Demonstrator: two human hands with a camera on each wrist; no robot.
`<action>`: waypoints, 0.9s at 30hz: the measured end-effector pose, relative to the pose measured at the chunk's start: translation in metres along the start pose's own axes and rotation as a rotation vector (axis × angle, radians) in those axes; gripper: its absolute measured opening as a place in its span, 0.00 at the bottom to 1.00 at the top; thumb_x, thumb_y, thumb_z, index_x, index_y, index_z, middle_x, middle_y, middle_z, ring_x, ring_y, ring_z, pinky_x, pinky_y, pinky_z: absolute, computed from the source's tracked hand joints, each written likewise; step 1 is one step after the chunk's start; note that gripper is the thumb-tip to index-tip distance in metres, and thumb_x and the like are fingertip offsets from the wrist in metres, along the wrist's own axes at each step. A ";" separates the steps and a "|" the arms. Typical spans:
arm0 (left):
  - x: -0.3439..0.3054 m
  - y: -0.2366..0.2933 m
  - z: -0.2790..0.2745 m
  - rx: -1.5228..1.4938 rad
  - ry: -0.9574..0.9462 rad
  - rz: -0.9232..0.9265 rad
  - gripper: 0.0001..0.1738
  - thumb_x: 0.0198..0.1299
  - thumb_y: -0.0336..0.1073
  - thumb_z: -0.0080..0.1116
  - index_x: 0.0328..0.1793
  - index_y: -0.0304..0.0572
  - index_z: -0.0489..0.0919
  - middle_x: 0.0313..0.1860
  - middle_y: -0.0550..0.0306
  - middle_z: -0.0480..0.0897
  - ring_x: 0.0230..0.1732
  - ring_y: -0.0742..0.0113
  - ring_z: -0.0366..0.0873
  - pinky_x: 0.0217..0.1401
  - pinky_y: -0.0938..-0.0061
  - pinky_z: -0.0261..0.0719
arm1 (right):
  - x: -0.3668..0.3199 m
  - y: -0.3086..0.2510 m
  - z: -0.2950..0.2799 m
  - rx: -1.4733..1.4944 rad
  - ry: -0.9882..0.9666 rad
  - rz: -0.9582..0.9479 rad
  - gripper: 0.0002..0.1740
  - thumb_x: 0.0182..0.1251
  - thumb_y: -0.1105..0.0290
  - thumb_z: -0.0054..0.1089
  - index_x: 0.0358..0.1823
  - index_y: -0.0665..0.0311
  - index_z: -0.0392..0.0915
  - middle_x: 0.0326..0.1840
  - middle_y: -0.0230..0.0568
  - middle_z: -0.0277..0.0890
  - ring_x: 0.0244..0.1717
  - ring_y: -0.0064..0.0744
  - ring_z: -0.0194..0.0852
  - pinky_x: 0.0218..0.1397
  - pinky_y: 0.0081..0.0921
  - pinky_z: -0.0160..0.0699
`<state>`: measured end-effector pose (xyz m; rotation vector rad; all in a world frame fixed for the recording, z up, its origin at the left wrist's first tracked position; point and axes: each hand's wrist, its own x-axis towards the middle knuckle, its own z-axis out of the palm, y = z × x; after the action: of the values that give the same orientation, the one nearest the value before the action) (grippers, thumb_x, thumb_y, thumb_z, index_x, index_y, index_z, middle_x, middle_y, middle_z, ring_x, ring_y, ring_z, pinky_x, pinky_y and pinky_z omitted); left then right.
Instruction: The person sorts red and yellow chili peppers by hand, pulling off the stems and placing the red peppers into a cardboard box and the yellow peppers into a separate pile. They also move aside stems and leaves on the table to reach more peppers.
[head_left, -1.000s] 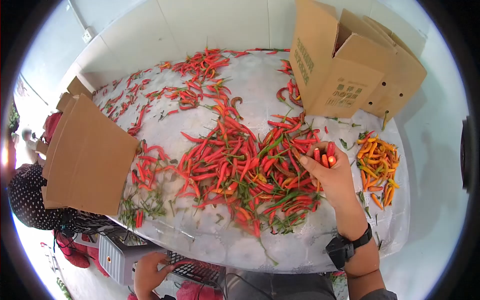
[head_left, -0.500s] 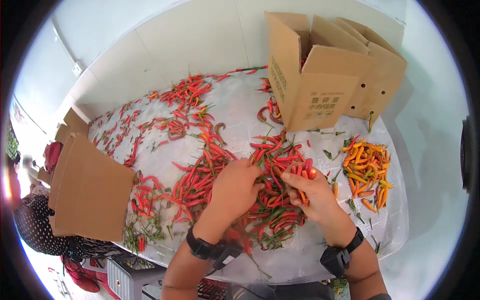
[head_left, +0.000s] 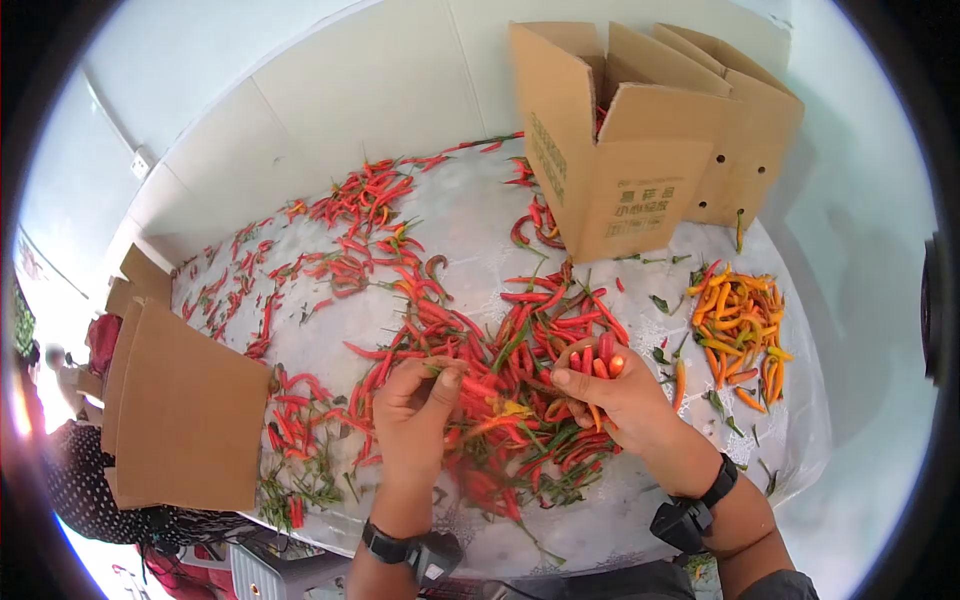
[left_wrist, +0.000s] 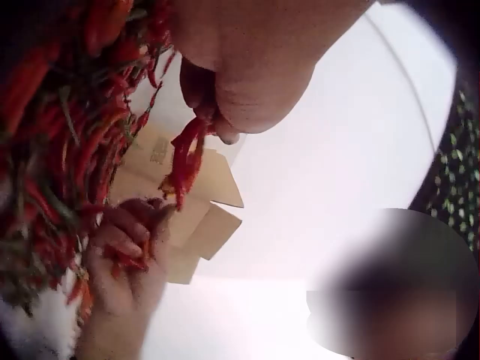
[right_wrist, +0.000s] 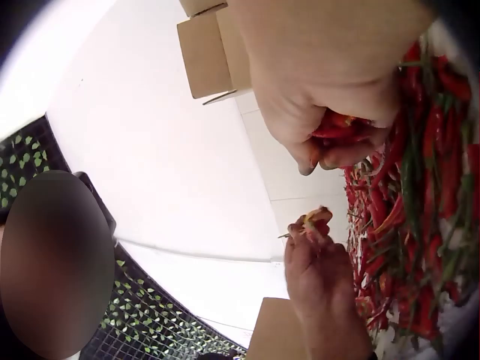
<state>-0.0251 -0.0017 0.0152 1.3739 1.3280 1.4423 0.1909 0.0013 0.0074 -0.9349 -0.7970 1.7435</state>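
Over the near middle of the table, my left hand [head_left: 412,425] pinches a red chili pepper [left_wrist: 186,161] between thumb and fingers. Its lower end looks ragged and yellowish in the left wrist view. My right hand [head_left: 640,408], a little to the right, grips a bunch of red chili peppers [head_left: 597,366] with their blunt ends poking up above the thumb. The fingers wrapped under that bunch are partly hidden. Beneath and between both hands spreads a heap of red chili peppers [head_left: 560,310] mixed with green stems.
Orange chili peppers [head_left: 735,325] form a small pile at the right. An open cardboard box [head_left: 640,170] stands at the back right, another carton [head_left: 190,410] at the left edge. Cut green stems [head_left: 300,478] lie near that carton. Scattered red chilies [head_left: 365,195] cover the far left.
The left hand has come up from below the table edge, reached into the heap and drawn back with a red chili pepper. The right hand, still holding its bunch, has moved slightly left and lower.
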 end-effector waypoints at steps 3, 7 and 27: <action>0.000 0.006 -0.003 0.360 -0.039 0.399 0.07 0.56 0.29 0.67 0.41 0.36 0.85 0.30 0.61 0.79 0.30 0.74 0.74 0.32 0.78 0.72 | -0.001 0.002 0.004 -0.218 0.076 -0.112 0.11 0.58 0.71 0.72 0.36 0.63 0.76 0.28 0.26 0.75 0.27 0.15 0.72 0.29 0.17 0.74; -0.004 0.015 -0.001 0.376 -0.063 0.348 0.08 0.54 0.28 0.68 0.40 0.35 0.85 0.31 0.58 0.80 0.33 0.70 0.76 0.36 0.77 0.74 | 0.003 0.007 -0.002 -0.375 0.096 -0.177 0.13 0.57 0.71 0.73 0.37 0.65 0.77 0.30 0.26 0.75 0.30 0.13 0.71 0.33 0.16 0.73; -0.020 0.031 0.007 0.260 -0.477 0.151 0.07 0.51 0.27 0.67 0.36 0.37 0.82 0.28 0.55 0.80 0.30 0.66 0.78 0.34 0.75 0.75 | -0.020 -0.010 0.013 -0.894 -0.302 -0.250 0.19 0.51 0.59 0.76 0.36 0.65 0.80 0.24 0.38 0.76 0.26 0.26 0.72 0.33 0.25 0.71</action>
<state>-0.0106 -0.0260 0.0397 1.8812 1.1397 0.9626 0.1893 -0.0153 0.0268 -1.0705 -1.8913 1.2976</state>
